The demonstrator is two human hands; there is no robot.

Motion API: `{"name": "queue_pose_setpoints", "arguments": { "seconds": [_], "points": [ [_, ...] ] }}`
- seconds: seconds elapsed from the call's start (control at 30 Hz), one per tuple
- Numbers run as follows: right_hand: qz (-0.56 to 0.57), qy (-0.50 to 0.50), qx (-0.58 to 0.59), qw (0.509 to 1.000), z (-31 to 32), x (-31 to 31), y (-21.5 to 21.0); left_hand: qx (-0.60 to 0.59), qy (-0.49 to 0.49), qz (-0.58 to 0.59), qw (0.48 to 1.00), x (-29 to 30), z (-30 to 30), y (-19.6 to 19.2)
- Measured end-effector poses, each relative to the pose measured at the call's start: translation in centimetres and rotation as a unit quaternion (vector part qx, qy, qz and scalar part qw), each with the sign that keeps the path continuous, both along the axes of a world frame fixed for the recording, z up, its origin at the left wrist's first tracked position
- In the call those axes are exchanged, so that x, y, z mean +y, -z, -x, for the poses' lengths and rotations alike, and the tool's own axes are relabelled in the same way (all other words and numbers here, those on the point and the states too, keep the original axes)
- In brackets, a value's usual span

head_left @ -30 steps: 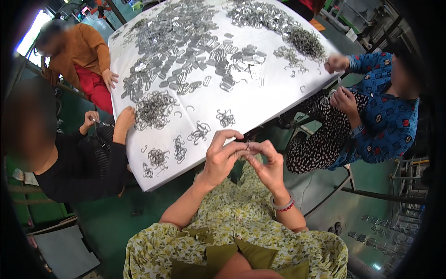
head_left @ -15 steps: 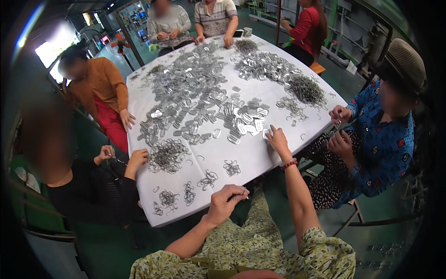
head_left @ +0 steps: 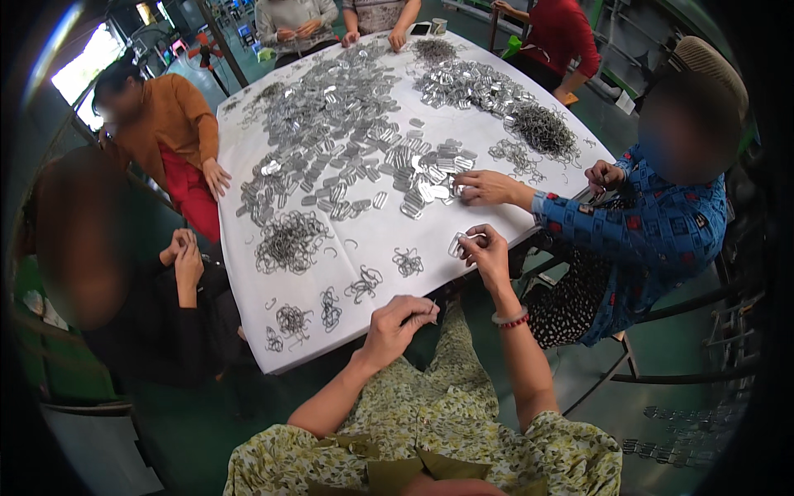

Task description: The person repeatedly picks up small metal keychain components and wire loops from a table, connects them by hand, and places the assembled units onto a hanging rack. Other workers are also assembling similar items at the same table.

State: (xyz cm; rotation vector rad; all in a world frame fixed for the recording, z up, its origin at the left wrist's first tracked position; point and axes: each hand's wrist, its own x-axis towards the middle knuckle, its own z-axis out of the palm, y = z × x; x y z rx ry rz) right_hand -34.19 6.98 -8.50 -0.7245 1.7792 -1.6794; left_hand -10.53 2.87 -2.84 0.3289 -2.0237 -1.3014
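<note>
My left hand (head_left: 395, 331) is closed in a pinch above my lap, just off the table's near edge. A thin metal wire piece (head_left: 434, 307) pokes out of its fingertips, the rest hidden. Between the thumb and fingers of my right hand (head_left: 486, 250) is a flat, slotted metal buckle (head_left: 456, 244), over the table's near right edge. Beyond it lies a large spread of similar slotted buckles (head_left: 347, 157). Small groups of bent wire hooks, such as one cluster (head_left: 407, 262), rest on the white tabletop (head_left: 372, 318) ahead of my left hand.
A co-worker's hand (head_left: 488, 188) reaches from the right into the buckles, close to my right hand. A larger hook pile (head_left: 289, 241) lies at left, a dark hook heap (head_left: 542, 131) at far right. Several other people surround the table. A phone (head_left: 421, 29) and cup (head_left: 438, 26) stand at the far edge.
My right hand has drawn back from the buckle pile, now with a buckle in its fingers. The right co-worker's hand has reached in. The left co-worker's hands have left the table edge.
</note>
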Motion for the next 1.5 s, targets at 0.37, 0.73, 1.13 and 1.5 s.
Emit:
{"name": "queue_pose_setpoints", "arguments": {
  "seconds": [0.37,0.73,1.13,1.5],
  "points": [
    [0.058,-0.045,0.070,0.995,-9.8,8.1,-6.9,-0.075,0.030,0.067,0.995,0.3,-0.5,-0.2],
    [0.099,0.032,-0.004,0.995,-11.9,7.8,-6.0,-0.053,-0.021,0.077,0.995,0.9,-2.1,2.2],
    [0.080,0.001,-0.012,0.997,-11.8,7.8,-5.5,-0.212,-0.377,0.110,0.895,-20.4,-7.0,8.5],
    [0.078,0.017,0.013,0.997,-10.9,9.5,-6.0,-0.393,-0.275,0.296,0.826,-25.3,-4.7,9.5]
  ]
}}
